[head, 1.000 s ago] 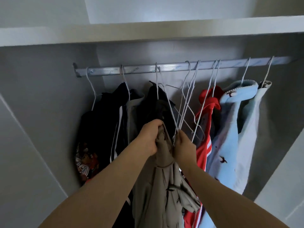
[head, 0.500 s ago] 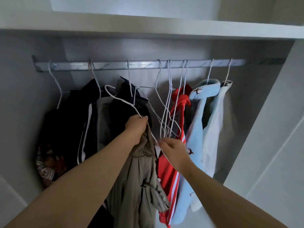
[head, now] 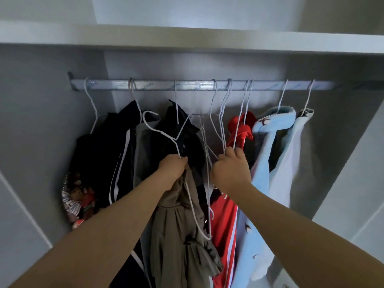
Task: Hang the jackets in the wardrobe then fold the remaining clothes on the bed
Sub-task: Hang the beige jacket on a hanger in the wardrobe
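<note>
Olive jacket (head: 178,225), frame centre below the rail (head: 187,85): collar and loose wire hanger (head: 159,132) clamped together in fingers of left hand (head: 172,169), seemingly for threading; fingers of right hand (head: 229,169) clamped round empty hangers (head: 222,113), likely holding them clear.

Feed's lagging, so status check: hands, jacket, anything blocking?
Left hand grips khaki jacket plus loose wire hanger, hook off the rail. Right hand holds empty hangers bunched on rail. Jacket not yet hung; hangers crowd the gap.
</note>
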The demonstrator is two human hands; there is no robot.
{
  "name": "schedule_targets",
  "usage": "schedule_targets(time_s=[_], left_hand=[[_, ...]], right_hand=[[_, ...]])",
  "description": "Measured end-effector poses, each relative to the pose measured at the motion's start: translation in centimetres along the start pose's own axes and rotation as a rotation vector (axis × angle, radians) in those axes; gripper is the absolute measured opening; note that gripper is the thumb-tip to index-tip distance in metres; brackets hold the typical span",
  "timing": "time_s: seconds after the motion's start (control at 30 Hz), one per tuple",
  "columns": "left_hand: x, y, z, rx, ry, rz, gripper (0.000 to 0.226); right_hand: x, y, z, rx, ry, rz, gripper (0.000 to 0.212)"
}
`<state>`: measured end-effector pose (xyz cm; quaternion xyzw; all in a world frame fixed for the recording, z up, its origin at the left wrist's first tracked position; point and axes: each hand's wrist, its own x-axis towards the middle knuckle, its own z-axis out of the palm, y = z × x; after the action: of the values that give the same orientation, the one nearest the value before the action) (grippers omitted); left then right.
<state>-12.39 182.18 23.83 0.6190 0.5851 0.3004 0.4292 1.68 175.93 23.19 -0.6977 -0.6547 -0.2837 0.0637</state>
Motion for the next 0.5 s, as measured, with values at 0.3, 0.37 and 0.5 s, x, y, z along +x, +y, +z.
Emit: schedule_targets(time_s=[0.3,0.37,0.5], left_hand=[[0.4,0.0,0.1,-0.015,0.026,0.003,0.028],[0.6,-0.4,-0.1,-0.103,-0.015,0.005,0.034],[0.5,-0.8,-0.4,-0.256,-0.110,-0.050,0.047]], right_hand=[[-0.3,4.2,-0.8,-0.059,-0.113,0.127,0.018],[0.4,4.0,-0.3,-0.022,-0.061,0.102,0.024],[1.6,3.6,0.3,0.299,-0.296,0.164,0.051]])
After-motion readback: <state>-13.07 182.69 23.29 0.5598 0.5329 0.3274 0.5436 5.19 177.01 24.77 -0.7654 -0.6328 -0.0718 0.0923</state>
